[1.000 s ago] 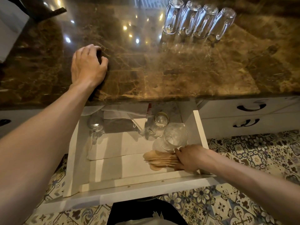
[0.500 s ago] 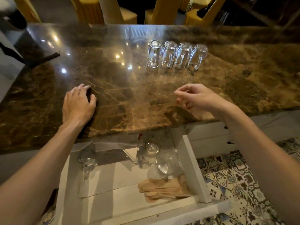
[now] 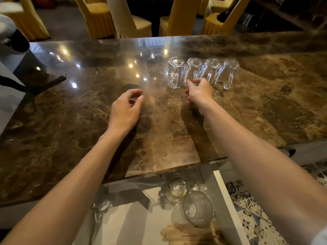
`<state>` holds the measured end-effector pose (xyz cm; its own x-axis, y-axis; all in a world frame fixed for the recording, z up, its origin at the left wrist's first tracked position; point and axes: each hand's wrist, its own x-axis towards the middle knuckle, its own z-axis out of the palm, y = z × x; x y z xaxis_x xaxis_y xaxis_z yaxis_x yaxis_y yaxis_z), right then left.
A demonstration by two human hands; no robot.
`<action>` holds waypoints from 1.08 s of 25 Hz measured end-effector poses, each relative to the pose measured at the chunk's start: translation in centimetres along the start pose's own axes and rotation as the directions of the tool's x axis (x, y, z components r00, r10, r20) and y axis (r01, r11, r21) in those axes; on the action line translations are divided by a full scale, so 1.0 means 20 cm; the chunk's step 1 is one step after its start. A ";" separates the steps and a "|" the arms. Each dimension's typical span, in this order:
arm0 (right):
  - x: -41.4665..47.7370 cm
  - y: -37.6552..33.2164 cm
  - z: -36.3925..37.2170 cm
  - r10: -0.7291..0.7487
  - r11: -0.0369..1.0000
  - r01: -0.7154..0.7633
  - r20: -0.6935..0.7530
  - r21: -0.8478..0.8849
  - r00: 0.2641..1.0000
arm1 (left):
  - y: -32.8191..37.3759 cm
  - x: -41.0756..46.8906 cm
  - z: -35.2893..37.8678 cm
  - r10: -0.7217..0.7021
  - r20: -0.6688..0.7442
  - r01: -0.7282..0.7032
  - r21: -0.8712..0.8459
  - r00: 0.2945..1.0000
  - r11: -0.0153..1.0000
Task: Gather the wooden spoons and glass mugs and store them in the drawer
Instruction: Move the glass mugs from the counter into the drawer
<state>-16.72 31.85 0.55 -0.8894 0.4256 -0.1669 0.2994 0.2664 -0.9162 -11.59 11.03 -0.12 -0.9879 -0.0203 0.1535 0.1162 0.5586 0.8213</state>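
Several glass mugs [image 3: 201, 73] stand upside down in a row on the brown marble counter [image 3: 159, 121]. My right hand [image 3: 199, 91] reaches their near rims, fingertips touching the second mug from the left, fingers apart and holding nothing. My left hand [image 3: 126, 110] hovers over the counter to the left, fingers curled loosely and empty. Below the counter edge the white drawer [image 3: 228, 206] stands pulled out. In it lie wooden spoons [image 3: 185, 234] at the front, with glass mugs [image 3: 196, 208] behind them.
Yellow-covered chairs [image 3: 99, 16] stand beyond the counter's far edge. A dark object [image 3: 31, 75] sits at the counter's left end. Patterned floor tiles [image 3: 251, 214] show to the right of the drawer. A closed drawer front with a dark handle [image 3: 292, 152] is at the right.
My right hand has gone from the spoons in the drawer up across the counter to the row of mugs. My left hand lifted off the counter and moved right. The view tilted up.
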 end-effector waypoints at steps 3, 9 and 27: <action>0.04 0.01 0.02 0.010 1.000 -0.010 -0.076 0.011 0.997 | 0.14 0.13 0.20 0.018 0.081 -0.015 -0.038 0.997 0.999; 0.08 0.06 0.03 -0.081 0.975 0.050 -0.138 -0.216 0.987 | 0.17 0.30 0.41 0.046 0.129 -0.031 -0.110 0.991 0.993; -0.09 -0.02 -0.06 -0.213 0.973 0.210 -0.029 -0.092 0.977 | 0.16 0.21 0.24 0.162 0.173 -0.137 -0.150 0.971 0.979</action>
<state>-14.87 31.91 1.68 -0.9222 0.3842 0.0433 0.1362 0.4278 -0.8935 -15.93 16.76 0.55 -0.9586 0.2144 0.1875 0.2644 0.4252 0.8656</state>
